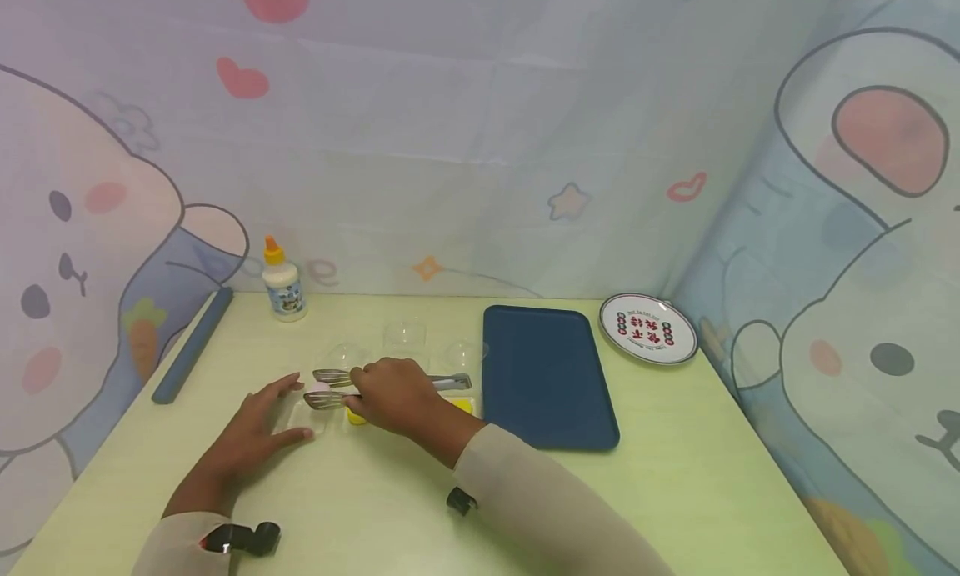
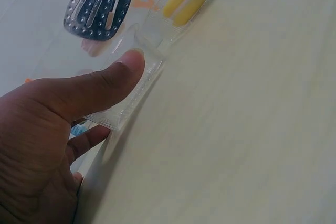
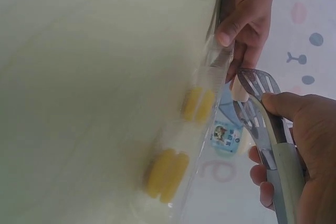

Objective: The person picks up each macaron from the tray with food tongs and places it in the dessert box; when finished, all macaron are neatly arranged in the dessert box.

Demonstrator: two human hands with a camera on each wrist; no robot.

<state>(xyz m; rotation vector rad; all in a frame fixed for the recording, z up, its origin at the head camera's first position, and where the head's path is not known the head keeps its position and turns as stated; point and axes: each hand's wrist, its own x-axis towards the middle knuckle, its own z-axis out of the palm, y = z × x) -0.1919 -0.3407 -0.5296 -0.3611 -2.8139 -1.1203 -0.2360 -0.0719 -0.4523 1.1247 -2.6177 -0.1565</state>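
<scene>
My right hand (image 1: pixel 393 395) grips a pair of metal tongs with slotted heads (image 2: pixel 101 6). A small pale pink, macaron-like piece (image 3: pixel 240 91) sits between the tong heads, over the left part of a clear plastic tray (image 2: pixel 152 66). The left hand (image 1: pixel 255 430) holds the tray's left end, its thumb on the near side and its fingers on the far side. Yellow macaron-like pieces (image 3: pixel 168 176) stand in pairs in the tray's other compartments. From the head view, the right hand and forearm hide much of the tray.
Clear domed covers (image 1: pixel 465 355) and a clear cup (image 1: pixel 405 334) stand behind the tray. To the right are a dark blue tray (image 1: pixel 547 376) and a white plate (image 1: pixel 648 328). A glue bottle (image 1: pixel 285 284) and a blue bar (image 1: pixel 193 347) lie toward the left back.
</scene>
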